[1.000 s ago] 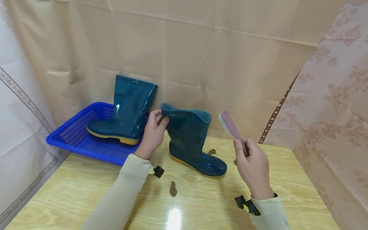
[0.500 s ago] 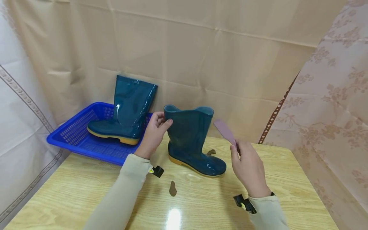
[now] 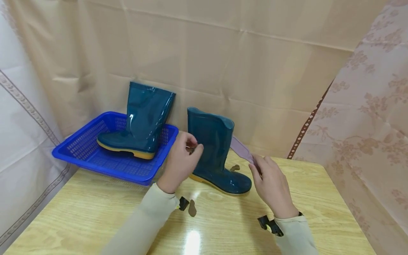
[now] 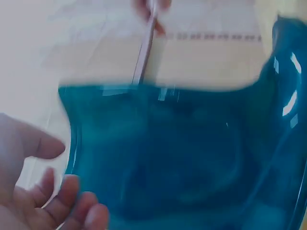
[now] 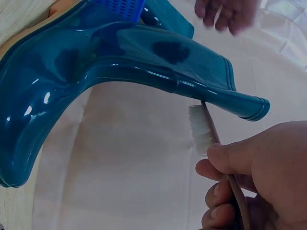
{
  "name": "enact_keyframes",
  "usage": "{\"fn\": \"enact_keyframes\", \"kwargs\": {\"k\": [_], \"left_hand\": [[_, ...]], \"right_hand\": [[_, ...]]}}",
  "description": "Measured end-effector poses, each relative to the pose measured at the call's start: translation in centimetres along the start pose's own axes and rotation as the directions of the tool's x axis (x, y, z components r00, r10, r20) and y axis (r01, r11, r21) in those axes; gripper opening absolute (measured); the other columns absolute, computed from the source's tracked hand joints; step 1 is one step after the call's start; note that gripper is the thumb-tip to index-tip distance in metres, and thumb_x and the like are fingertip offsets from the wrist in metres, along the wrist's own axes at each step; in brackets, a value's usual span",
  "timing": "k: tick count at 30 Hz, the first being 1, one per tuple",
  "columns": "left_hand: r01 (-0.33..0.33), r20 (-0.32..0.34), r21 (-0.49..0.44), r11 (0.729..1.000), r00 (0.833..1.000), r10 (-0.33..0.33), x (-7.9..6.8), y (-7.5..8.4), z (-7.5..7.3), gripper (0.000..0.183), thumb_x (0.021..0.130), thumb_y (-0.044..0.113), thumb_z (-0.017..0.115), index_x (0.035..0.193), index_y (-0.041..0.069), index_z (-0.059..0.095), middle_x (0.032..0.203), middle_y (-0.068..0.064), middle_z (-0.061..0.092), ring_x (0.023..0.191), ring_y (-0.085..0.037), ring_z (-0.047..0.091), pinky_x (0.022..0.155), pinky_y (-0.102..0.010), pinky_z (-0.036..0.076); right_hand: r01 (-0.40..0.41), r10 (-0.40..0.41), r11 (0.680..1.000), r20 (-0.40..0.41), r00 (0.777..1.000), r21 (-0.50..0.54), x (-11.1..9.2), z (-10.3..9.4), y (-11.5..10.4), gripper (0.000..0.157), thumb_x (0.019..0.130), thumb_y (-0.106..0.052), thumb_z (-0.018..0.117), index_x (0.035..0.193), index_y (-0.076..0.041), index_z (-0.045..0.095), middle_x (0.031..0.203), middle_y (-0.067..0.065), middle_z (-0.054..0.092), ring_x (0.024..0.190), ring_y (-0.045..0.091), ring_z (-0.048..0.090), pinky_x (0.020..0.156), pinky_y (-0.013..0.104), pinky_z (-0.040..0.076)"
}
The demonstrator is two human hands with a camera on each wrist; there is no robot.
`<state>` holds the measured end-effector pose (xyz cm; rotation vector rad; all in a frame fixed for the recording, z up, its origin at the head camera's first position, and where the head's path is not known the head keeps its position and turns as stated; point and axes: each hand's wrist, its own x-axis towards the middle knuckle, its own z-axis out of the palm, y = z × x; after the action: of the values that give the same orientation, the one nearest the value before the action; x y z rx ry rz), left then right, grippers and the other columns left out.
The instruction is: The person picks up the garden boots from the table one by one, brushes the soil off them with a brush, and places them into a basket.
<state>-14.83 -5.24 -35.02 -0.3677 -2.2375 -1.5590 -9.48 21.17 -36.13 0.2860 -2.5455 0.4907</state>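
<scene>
A dark green rubber boot [image 3: 210, 141] with a yellow sole stands upright on the table. My left hand [image 3: 183, 161] is beside its shaft, thumb and fingers apart; the right wrist view shows that hand [image 5: 228, 13] clear of the boot. In the left wrist view its loosely bent fingers [image 4: 72, 191] are by the shaft's edge, and I cannot tell whether they touch it. My right hand [image 3: 272, 184] grips a pinkish-purple scrub brush [image 3: 240, 148] by its handle. White bristles [image 5: 201, 127] face the boot shaft, and the brush's tip is partly behind the shaft's edge.
A blue plastic basket [image 3: 105, 173] at the left holds a second green boot [image 3: 146, 117] standing in it. One brown patch [image 3: 192, 208] lies on the table [image 3: 223, 226] in front, another brown piece [image 3: 235, 168] behind the boot's toe. A beige curtain [image 3: 255, 71] hangs at the back.
My left hand has let go of the boot's top edge and moved down and right along the shaft. The boot has turned slightly. The brush has moved left to the boot's shaft.
</scene>
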Motion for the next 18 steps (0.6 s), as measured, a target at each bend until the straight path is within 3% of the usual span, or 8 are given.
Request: {"fn": "enact_keyframes", "kwargs": {"k": [2,4,7,10,14,18], "left_hand": [[-0.035,0.063,0.069,0.997,0.998,0.03,-0.5,0.9,1.3,0.026,0.099,0.026,0.07,0.113,0.008,0.056,0.11,-0.007,0.059,0.102,-0.024,0.056,0.091,-0.041,0.052],[-0.034,0.097,0.158,0.987,0.995,0.019,-0.8,1.5,2.5,0.039,0.097,0.039,0.072,0.119,0.01,0.057,0.114,-0.004,0.06,0.104,-0.021,0.057,0.093,-0.04,0.053],[-0.021,0.105,0.288,0.957,0.994,-0.01,-0.8,2.1,4.0,0.054,0.093,0.055,0.073,0.12,0.011,0.058,0.114,-0.004,0.06,0.1,-0.019,0.058,0.087,-0.038,0.055],[-0.032,0.106,0.349,0.937,0.994,-0.005,-0.3,2.4,4.8,0.054,0.091,0.06,0.072,0.114,0.012,0.06,0.109,-0.003,0.059,0.093,-0.018,0.058,0.078,-0.035,0.055],[-0.046,0.113,0.335,0.941,0.994,0.008,0.3,2.3,5.3,0.047,0.093,0.057,0.071,0.108,0.013,0.063,0.102,0.0,0.06,0.089,-0.015,0.058,0.075,-0.033,0.055],[0.002,0.118,0.199,0.98,0.993,-0.026,0.3,2.2,5.1,0.034,0.095,0.045,0.074,0.106,0.013,0.066,0.096,0.003,0.068,0.083,-0.013,0.063,0.073,-0.033,0.056]], "right_hand": [[0.007,-0.007,1.0,-0.007,1.0,-0.001,0.0,-0.1,0.1,0.029,0.102,-0.016,0.067,0.129,-0.005,0.068,0.078,0.002,0.05,0.064,0.016,0.039,0.052,0.029,0.031],[0.023,-0.023,1.0,-0.015,1.0,0.003,-0.1,-0.2,0.2,0.029,0.102,-0.015,0.067,0.129,-0.004,0.069,0.078,0.002,0.05,0.063,0.015,0.039,0.052,0.029,0.032],[0.038,-0.038,0.999,0.0,0.999,0.015,-0.1,-0.3,0.2,0.029,0.101,-0.013,0.068,0.128,-0.003,0.069,0.078,0.002,0.051,0.064,0.015,0.039,0.053,0.028,0.033],[0.045,-0.045,0.999,0.027,0.999,0.02,-0.1,-0.4,0.0,0.03,0.101,-0.014,0.069,0.129,-0.004,0.069,0.079,0.002,0.051,0.065,0.015,0.04,0.054,0.028,0.034],[0.052,-0.052,0.999,0.048,0.998,0.012,-0.1,-0.5,-0.2,0.032,0.101,-0.016,0.069,0.131,-0.004,0.069,0.079,0.001,0.05,0.066,0.015,0.04,0.054,0.028,0.035],[0.056,-0.057,0.998,0.032,0.998,0.012,-0.1,-0.7,-0.1,0.031,0.101,-0.016,0.069,0.129,-0.005,0.071,0.078,0.001,0.05,0.064,0.014,0.039,0.052,0.028,0.033]]}}
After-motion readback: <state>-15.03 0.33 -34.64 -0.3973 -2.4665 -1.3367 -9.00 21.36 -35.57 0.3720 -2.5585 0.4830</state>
